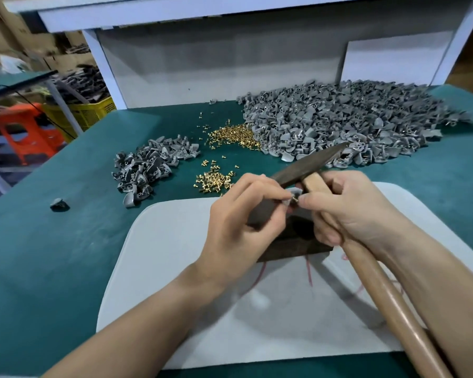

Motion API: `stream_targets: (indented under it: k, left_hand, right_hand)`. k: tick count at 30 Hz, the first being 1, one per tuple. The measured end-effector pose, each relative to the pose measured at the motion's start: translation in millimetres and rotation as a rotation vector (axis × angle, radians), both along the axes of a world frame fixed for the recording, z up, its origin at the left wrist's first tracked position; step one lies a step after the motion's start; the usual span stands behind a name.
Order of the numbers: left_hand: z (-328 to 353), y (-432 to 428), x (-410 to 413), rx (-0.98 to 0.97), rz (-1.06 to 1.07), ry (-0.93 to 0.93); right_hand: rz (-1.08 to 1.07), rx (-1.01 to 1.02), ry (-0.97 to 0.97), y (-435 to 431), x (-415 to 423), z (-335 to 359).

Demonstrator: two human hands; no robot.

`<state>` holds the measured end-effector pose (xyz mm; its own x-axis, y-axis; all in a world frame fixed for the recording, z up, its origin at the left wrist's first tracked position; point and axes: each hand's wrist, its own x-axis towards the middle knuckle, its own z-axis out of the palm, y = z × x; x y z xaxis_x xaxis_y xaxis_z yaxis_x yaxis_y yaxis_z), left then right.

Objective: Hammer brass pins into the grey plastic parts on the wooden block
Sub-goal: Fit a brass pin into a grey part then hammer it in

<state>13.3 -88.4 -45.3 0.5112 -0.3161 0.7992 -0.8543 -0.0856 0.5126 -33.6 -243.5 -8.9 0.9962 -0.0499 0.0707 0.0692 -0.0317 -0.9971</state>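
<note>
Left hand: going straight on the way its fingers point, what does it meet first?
The left hand, pointing right, pinches what looks like a brass pin at the grey part; straight on it would likely meet the thumb of the right hand, which grips the hammer.

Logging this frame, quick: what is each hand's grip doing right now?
Left hand: pinching a small brass pin against the grey part.
Right hand: wrapped round the hammer handle, fingertips steadying the grey part.
</note>
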Motion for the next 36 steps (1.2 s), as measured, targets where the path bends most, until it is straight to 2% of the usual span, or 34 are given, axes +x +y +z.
stream_targets:
  k: [4, 9, 15, 19, 26, 33, 36]
  left_hand:
    - [2, 0, -4, -0.001, 0.071, 0.070]
    - [3, 1, -6, 0.008, 0.128, 0.124]
    - [6, -2, -8, -0.003, 0.141, 0.339]
    - [7, -3, -8, 0.042, 0.124, 0.399]
    - [10, -2, -6, 0.082, 0.157, 0.337]
    - [5, -4, -8, 0.124, 0.223, 0.144]
    - [2, -5, -5, 0.157, 0.227, 0.141]
  right_hand:
    - [-0.017, -0.088, -0.009, -2, 1, -2]
    - [0.007, -0.096, -0.007, -1, 2, -4]
    - [-0.092, -0.143, -0.015, 2, 4, -6]
    - [-0.113, -0.158, -0.005, 4, 4, -6]
    - [-0.109, -0.156, 0.023, 8, 2, 1]
    - [-0.103, -0.160, 0.116, 6, 2, 6]
    - [-0.122, -0.159, 0.110, 6, 3, 5]
